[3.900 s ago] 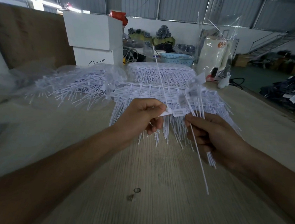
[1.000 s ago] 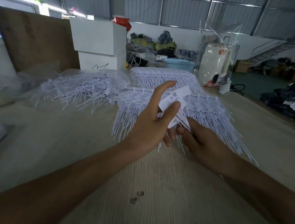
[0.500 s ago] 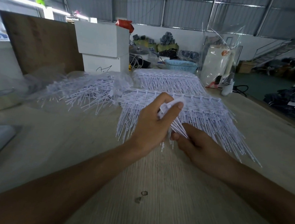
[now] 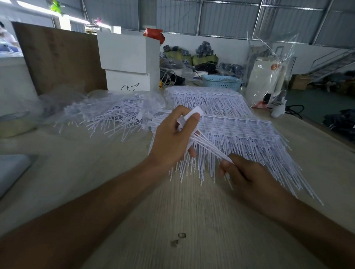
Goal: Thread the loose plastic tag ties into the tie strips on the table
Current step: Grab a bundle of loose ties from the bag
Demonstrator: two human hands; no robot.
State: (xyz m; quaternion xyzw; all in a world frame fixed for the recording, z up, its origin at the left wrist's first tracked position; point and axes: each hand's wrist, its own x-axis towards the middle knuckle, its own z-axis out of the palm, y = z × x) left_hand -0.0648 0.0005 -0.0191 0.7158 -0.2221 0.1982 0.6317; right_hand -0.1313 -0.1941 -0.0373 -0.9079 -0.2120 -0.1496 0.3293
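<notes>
My left hand (image 4: 173, 138) grips the flat heads of a small bunch of white tag ties (image 4: 207, 147) over the near edge of the stacked tie strips (image 4: 243, 133). The bunch's thin tails run down to the right into my right hand (image 4: 244, 176), which pinches them near their ends. A heap of loose ties (image 4: 112, 115) lies on clear plastic to the left. A second stack of strips (image 4: 204, 99) sits farther back.
The wooden table (image 4: 199, 226) stretches toward me. White boxes (image 4: 129, 63) and a brown board (image 4: 60, 56) stand behind the loose heap. A blue basket (image 4: 222, 82) and a clear bag (image 4: 268, 77) sit at the back right. A grey object (image 4: 2, 175) lies at the left edge.
My right hand has slid down and to the right along the tails, drawing them out straight. My left hand keeps hold of the heads, slightly lower than a second ago.
</notes>
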